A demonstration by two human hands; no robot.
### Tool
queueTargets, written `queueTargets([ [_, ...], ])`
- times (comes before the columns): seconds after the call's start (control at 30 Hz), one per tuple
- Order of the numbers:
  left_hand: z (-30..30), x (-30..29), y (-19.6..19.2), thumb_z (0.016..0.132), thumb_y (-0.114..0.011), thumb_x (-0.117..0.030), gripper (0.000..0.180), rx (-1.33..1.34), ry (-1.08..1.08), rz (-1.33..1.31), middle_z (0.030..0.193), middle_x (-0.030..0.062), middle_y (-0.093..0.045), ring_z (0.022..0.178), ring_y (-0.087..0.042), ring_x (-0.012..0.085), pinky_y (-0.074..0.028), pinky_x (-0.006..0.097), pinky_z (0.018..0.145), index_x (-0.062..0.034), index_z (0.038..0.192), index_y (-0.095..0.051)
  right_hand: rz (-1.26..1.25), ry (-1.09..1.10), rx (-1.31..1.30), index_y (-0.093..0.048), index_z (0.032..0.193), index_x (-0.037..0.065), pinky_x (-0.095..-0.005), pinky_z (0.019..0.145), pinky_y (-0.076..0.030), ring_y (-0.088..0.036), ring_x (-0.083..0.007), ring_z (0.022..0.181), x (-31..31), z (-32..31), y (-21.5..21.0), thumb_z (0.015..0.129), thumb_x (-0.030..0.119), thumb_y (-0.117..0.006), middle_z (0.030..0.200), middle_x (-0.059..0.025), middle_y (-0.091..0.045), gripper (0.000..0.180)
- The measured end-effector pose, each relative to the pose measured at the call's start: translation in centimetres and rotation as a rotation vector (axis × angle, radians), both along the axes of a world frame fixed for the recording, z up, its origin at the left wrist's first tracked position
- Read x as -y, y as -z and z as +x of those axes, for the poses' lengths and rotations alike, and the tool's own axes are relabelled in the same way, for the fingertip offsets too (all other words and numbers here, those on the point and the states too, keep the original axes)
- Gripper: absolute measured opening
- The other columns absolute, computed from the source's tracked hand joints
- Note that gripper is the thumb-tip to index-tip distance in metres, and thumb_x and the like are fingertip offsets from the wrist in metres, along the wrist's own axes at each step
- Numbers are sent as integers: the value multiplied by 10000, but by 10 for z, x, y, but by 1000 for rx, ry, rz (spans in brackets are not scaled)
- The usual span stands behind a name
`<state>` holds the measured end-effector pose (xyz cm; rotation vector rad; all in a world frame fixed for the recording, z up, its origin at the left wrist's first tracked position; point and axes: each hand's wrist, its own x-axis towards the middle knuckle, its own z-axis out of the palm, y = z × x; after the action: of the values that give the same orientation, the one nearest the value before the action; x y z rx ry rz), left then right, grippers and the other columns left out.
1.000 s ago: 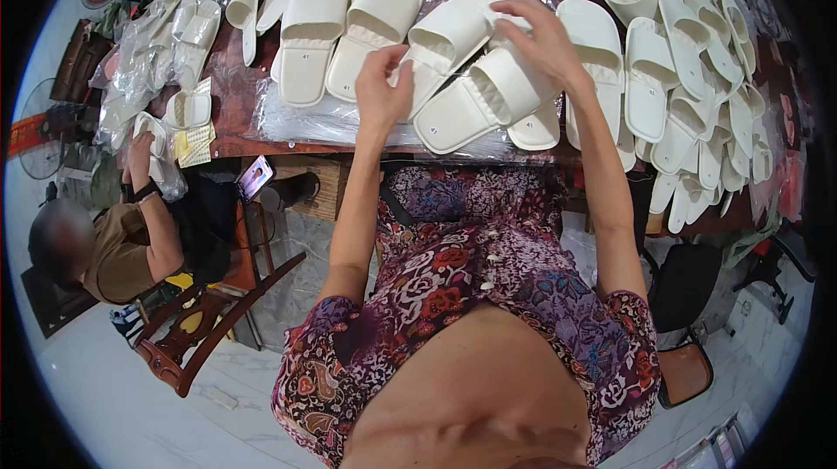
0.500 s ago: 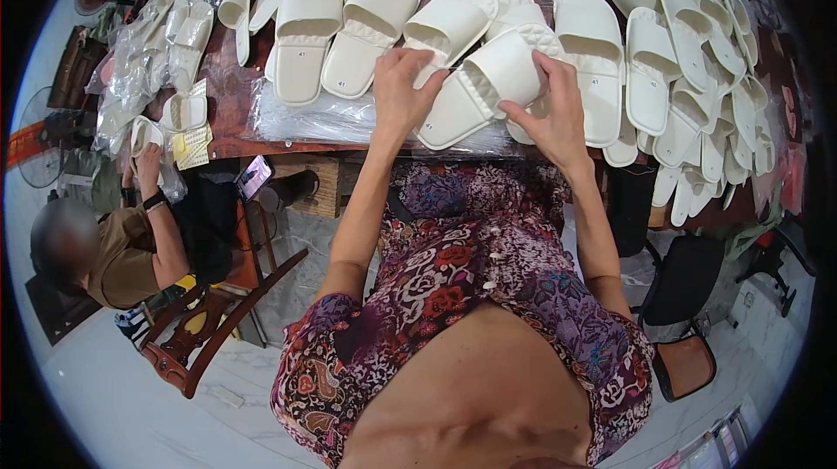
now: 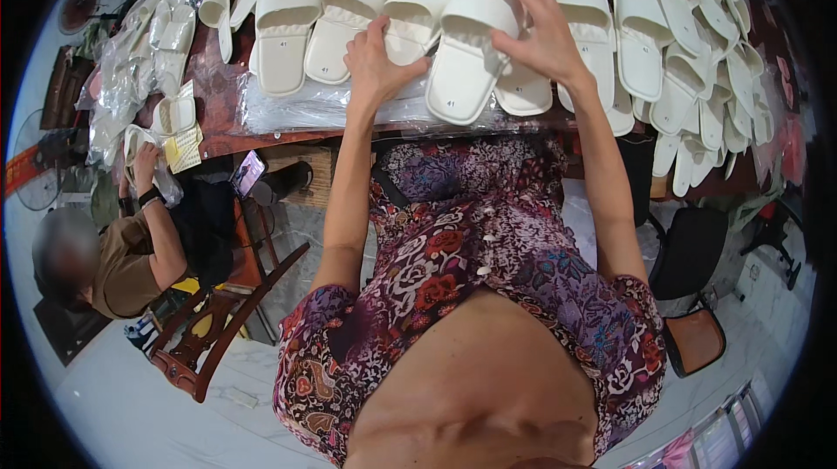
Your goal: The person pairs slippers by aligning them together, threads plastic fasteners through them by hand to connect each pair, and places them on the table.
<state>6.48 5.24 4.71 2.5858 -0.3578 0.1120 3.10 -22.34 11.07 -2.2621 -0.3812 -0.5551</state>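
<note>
In my right hand (image 3: 545, 33) is a cream slide slipper (image 3: 471, 77), gripped at the right side of its quilted strap, with fingers over the top and thumb below. It points nearly straight away from me, its plain heel end toward me. My left hand (image 3: 379, 68) is open beside another cream slipper (image 3: 408, 44). Its forefinger is at that slipper's left edge, and its thumb stretches across near the heel end. Partly under the held slipper, to its right, lies one more slipper (image 3: 525, 96).
Matching slippers (image 3: 284, 59) line the dark red table, with a heap (image 3: 697, 77) at the right. Clear plastic bags (image 3: 292, 112) lie under the row. At left, a seated co-worker (image 3: 131, 251) handles a slipper near wrapped pairs (image 3: 166, 42). A black chair (image 3: 689, 255) stands right.
My right hand has turned the slipper from a slant to nearly straight and shifted it away from me. My left fingers have spread and moved left, off the neighbouring slipper's sole.
</note>
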Motion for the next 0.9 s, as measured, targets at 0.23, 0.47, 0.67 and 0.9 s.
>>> queueTargets([
  [0.23, -26, 21, 3, 625, -894, -481, 936, 12, -204, -139, 1200, 237, -601, 1154, -527, 393, -369, 514, 1035, 9, 1326, -513, 31, -219, -132, -558, 1325, 49, -422, 1040, -416, -504, -330, 1156, 21, 38, 5, 744, 233, -701, 1201, -139, -533, 626],
  [0.47, -31, 44, 18, 653, -875, -450, 876, 98, -255, -100, 1269, 233, -515, 1225, -413, 403, -306, 552, 1039, -50, 1344, -516, -46, -107, -114, -582, 1296, 39, -436, 1015, -430, -505, -346, 1171, 19, 52, 25, 754, 238, -717, 1198, -170, -531, 593],
  [0.67, -36, 36, 16, 784, -794, -283, 631, 123, -187, -121, 1310, 208, -486, 1235, -404, 389, -313, 543, 1038, -69, 1330, -563, -65, -3, 43, -583, 1319, 80, -462, 1044, -416, -485, -375, 1235, 24, 5, 26, 811, 293, -759, 1304, -175, -515, 579],
  [0.9, -79, 34, -11, 820, -465, 70, 514, 272, -58, -378, 1332, 200, -521, 1293, -435, 349, -335, 467, 1093, -20, 1315, -572, 336, 290, -286, -696, 1083, 12, -291, 738, -531, -668, -181, 814, 11, -129, 36, 940, 55, -655, 996, -115, -685, 154],
])
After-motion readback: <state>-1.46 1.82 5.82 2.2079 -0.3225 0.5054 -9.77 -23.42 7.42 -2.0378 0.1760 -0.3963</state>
